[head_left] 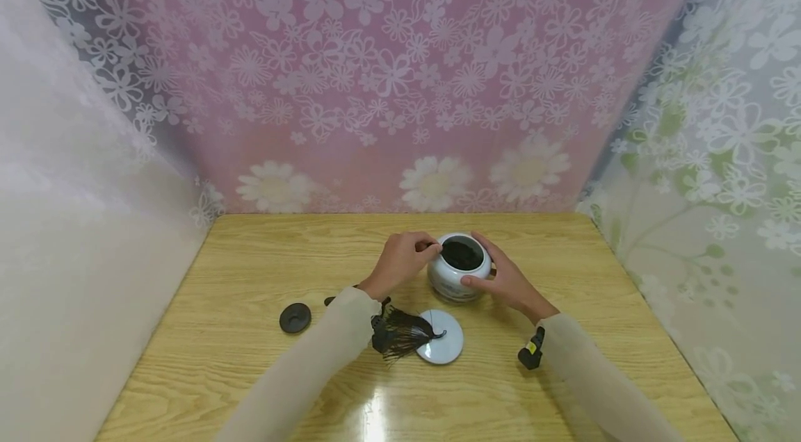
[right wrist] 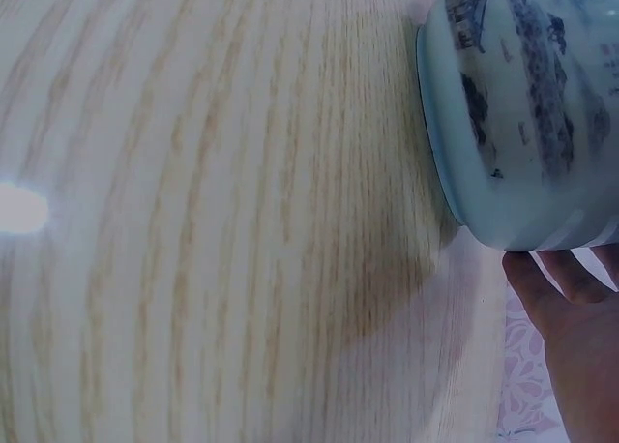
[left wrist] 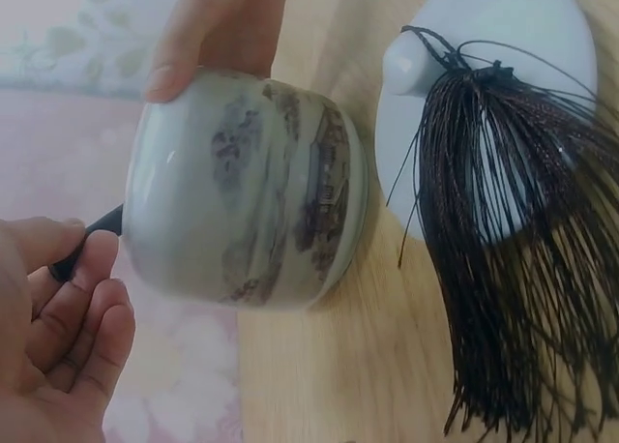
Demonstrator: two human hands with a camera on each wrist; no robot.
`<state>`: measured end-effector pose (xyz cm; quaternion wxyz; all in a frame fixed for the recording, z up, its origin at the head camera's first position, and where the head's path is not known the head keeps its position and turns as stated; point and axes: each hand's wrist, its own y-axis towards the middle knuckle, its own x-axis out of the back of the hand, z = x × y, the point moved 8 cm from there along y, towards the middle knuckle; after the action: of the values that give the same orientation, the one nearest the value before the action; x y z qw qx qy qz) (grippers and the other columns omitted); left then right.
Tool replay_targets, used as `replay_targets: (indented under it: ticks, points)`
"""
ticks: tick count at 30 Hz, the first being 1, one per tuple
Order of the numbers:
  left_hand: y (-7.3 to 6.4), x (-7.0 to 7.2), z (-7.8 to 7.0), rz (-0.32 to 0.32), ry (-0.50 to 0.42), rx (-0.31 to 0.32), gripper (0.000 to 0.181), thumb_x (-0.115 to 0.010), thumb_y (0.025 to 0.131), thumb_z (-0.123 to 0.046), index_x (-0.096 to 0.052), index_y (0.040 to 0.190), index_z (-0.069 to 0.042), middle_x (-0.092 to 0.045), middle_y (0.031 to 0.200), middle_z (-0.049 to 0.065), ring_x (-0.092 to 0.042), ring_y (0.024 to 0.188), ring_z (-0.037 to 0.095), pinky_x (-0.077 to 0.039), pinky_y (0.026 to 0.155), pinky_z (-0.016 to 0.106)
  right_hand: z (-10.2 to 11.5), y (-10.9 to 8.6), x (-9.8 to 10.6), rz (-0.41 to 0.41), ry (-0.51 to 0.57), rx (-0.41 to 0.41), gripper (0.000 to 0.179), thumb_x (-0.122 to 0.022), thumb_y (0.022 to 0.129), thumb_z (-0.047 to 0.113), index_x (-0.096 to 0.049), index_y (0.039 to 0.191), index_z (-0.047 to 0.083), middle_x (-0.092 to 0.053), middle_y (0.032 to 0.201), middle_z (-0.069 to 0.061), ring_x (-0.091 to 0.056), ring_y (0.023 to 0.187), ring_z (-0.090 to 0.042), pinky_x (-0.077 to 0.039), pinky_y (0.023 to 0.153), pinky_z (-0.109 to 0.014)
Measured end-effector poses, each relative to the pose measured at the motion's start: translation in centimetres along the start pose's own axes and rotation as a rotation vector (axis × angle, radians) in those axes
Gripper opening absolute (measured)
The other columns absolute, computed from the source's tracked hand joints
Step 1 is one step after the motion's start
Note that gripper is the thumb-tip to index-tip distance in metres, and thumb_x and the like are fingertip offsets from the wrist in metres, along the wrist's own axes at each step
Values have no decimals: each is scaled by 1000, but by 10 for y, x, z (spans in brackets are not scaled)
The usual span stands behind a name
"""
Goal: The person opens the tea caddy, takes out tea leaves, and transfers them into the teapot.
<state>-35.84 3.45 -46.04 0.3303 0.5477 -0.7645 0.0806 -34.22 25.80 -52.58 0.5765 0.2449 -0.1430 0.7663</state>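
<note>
A round white ceramic jar (head_left: pixel 446 281) with painted scenery stands upright on the table, dark contents (head_left: pixel 462 256) showing through its wide mouth. My right hand (head_left: pixel 508 283) holds it from the right, thumb on the near side and fingers round the far side. At the left rim, my left hand (head_left: pixel 403 259) pinches a thin black handle (left wrist: pixel 92 238) between thumb and fingers. The handle's other end passes behind the jar's rim in the left wrist view, so its kind is hidden.
On the wooden table (head_left: pixel 250 386), a white lid (head_left: pixel 452 348) with a dark tassel (head_left: pixel 403 333) lies in front of the jar. Farther left is a round black disc (head_left: pixel 295 317). A small dark thing (head_left: pixel 329 301) peeks out beside the left sleeve. Flowered cloth walls enclose the table.
</note>
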Motion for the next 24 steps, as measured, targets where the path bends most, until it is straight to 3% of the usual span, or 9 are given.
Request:
replay_targets:
  ticks: [9, 13, 16, 19, 24]
  points:
    - [-9, 25, 12, -22, -91, 49, 23, -66, 111, -38, -82, 120, -23, -82, 104, 0, -76, 94, 20, -56, 74, 36, 1, 1, 1, -9, -11, -3, 106, -86, 96, 39, -20, 176, 23, -23, 182, -12, -34, 162, -46, -42, 122, -70]
    - [-14, 34, 20, -45, -120, 75, 23, -67, 110, -40, -82, 120, -25, -81, 99, -5, -73, 90, 13, -53, 73, 37, -1, 0, 1, -11, -21, 1, 105, -86, 96, 39, -20, 177, 25, -22, 182, -13, -33, 162, -47, -42, 122, -70]
    - [-17, 38, 26, -55, -146, 87, 23, -68, 110, -40, -81, 121, -26, -81, 99, -6, -73, 92, 10, -54, 76, 37, -2, 0, 2, -14, -14, -5, 104, -87, 96, 39, -20, 176, 30, -22, 182, -12, -33, 162, -47, -41, 122, -70]
    - [-20, 40, 31, -56, -173, 110, 24, -68, 110, -40, -81, 123, -26, -82, 106, 0, -74, 96, 12, -56, 80, 39, -2, 0, 1, -13, -10, -7, 104, -87, 96, 39, -20, 176, 32, -22, 182, -11, -32, 163, -46, -41, 123, -70]
    - [-24, 46, 40, -56, -246, 169, 28, -69, 109, -46, -80, 126, -26, -83, 111, 2, -76, 109, 19, -61, 94, 44, -3, 0, 0, -7, -8, 1, 105, -86, 97, 39, -19, 177, 26, -20, 182, -13, -31, 162, -48, -42, 121, -71]
